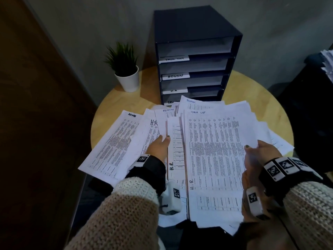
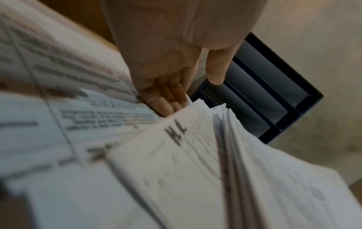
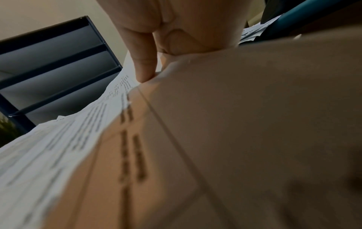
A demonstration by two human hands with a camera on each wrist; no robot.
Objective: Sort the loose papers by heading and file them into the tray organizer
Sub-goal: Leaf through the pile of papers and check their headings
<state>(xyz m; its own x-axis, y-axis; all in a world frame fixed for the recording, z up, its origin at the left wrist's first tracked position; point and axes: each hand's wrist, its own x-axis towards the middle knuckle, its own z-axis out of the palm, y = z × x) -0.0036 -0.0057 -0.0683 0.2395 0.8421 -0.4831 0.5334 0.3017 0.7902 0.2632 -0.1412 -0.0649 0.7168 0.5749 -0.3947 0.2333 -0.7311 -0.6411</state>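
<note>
A dark blue tray organizer [image 1: 196,24] stands at the back of the round table, its slots labelled TASK LIST, ADMIN and H.R; a fourth label is hidden by paper. Printed sheets fan out in front of it. My right hand [image 1: 259,150] grips the right edge of a thick sheaf topped by a TASK LIST sheet [image 1: 216,150], thumb on top. My left hand [image 1: 159,146] has its fingers tucked under a sheet headed ADMIN [image 1: 164,121], with the thumb at its lower edge. Left of it lie an H.R sheet [image 1: 151,130] and another ADMIN sheet [image 1: 115,141]. The left wrist view shows my fingers [image 2: 166,100] slid between sheets.
A small potted plant [image 1: 126,69] stands left of the organizer on the wooden table [image 1: 252,87]. Another paper pile [image 1: 327,62] sits on dark furniture at the far right. A dark wooden panel [image 1: 36,105] runs along the left. Some sheets overhang the table's near edge.
</note>
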